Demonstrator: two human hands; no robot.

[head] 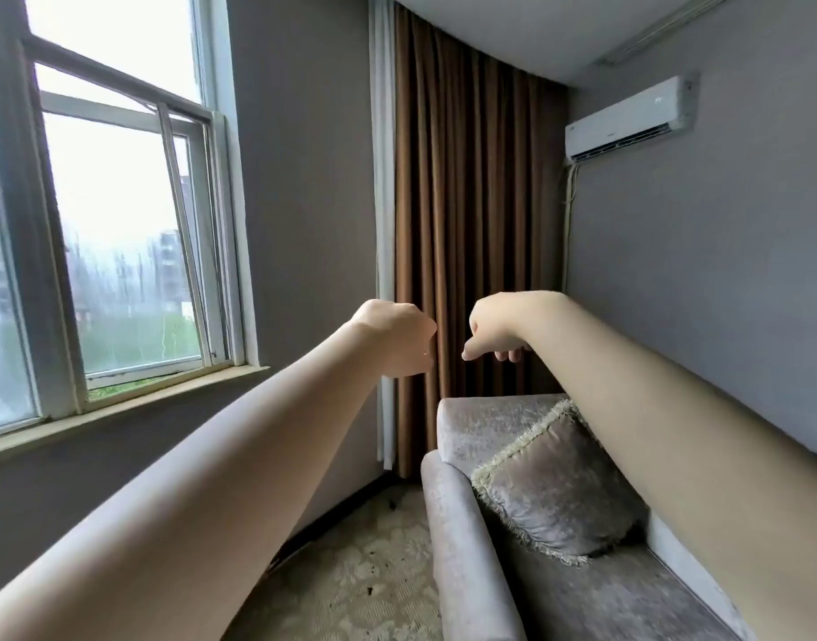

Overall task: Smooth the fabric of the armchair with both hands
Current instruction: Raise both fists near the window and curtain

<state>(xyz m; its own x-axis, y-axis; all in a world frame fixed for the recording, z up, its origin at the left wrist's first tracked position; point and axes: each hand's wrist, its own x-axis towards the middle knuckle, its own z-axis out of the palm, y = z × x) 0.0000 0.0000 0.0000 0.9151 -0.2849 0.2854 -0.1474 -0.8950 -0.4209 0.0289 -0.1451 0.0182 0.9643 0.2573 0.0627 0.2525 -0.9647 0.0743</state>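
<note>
A grey velvet armchair stands at the lower right, its backrest against the corner curtain. A fringed grey cushion leans on its seat against the wall side. Both my arms are stretched out in front of me, held up in the air well above the chair. My left hand hangs bent at the wrist with its fingers curled in, holding nothing. My right hand droops the same way, fingers curled downward and empty. Neither hand touches the fabric. My right forearm hides part of the chair's far side.
A brown curtain hangs in the corner behind the hands. A window with a sill fills the left wall. An air conditioner is mounted high on the right wall. Patterned carpet lies beside the chair.
</note>
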